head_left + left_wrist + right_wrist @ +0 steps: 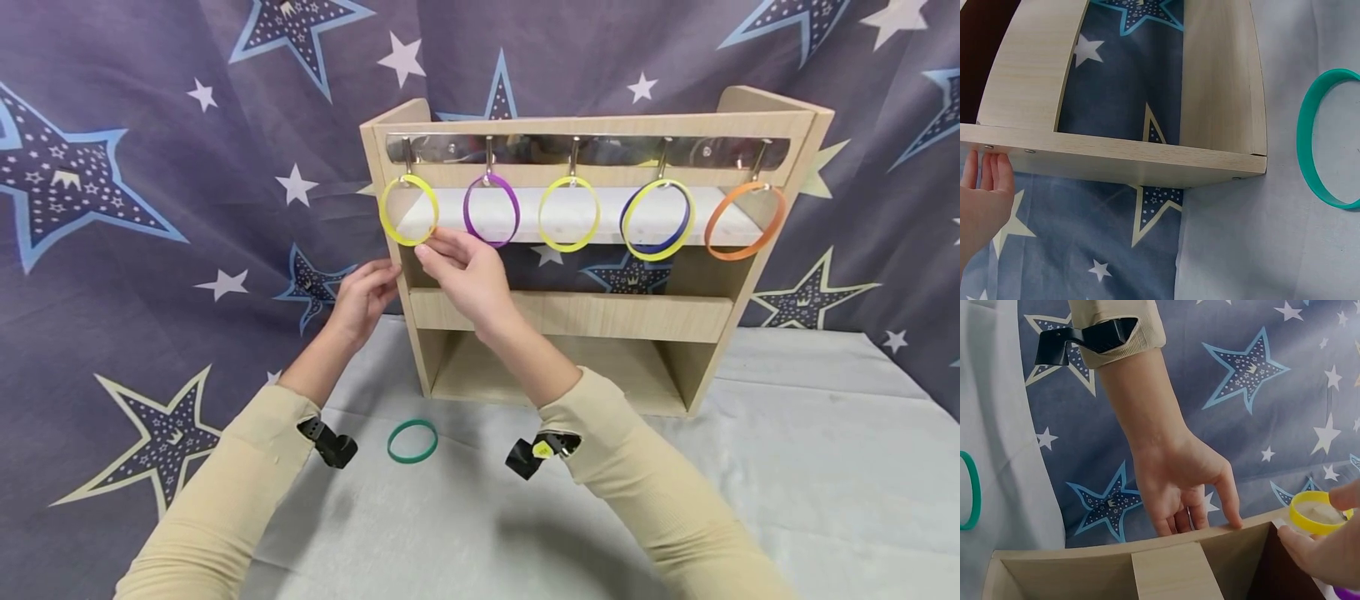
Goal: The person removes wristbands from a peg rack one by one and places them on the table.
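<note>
My right hand (472,275) is at the lower rim of the leftmost yellow wristband (384,218), which hangs on a hook. In the right wrist view, its thumb and a finger stand apart around the yellow band (1300,520), and no clear pinch shows. My left hand (360,304) touches the left side panel of the wooden shelf (570,317). In the left wrist view, the left fingertips (1005,172) rest on that panel's outer face. Along the hook rail (536,150) hang a purple band (468,212), another yellow band (597,218), a yellow band over a blue one, and an orange band (780,218).
A green wristband (412,460) lies on the grey cloth-covered table (450,533) in front of the shelf. Star-patterned fabric (187,292) hangs behind and to the left. A white board (517,208) lies inside the shelf behind the bands.
</note>
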The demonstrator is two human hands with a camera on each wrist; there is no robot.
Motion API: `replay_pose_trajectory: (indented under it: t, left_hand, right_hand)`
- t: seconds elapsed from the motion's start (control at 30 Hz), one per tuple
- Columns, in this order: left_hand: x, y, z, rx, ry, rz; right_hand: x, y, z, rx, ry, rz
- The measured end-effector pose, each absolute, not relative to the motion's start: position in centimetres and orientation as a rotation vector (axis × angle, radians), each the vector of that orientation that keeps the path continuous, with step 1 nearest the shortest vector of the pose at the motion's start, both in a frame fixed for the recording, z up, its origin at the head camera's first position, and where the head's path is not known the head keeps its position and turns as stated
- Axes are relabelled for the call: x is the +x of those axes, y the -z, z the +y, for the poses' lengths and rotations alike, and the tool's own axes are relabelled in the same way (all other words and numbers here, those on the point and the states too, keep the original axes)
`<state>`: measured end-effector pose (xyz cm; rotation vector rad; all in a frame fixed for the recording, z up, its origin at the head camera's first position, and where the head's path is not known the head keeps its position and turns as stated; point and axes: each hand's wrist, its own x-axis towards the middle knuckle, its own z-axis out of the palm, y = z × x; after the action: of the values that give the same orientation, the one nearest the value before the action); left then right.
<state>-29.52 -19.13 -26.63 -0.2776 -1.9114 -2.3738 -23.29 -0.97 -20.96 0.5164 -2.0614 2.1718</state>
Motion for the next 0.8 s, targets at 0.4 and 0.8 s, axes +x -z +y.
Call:
replay_pose_trajectory:
  t: [0.4,0.8]
  left_hand:
    - [-29.4,26.4,-19.1,-0.27,2.385,-1.91]
    - [-29.5,26.5,-19.1,-0.254,2.369,-1.937]
  right_hand:
    - [-23.2,20.0,-2.7,0.396,-2.371,-1.752]
    - [-22.8,19.6,-2.3,0.391,-2.577,-1.646]
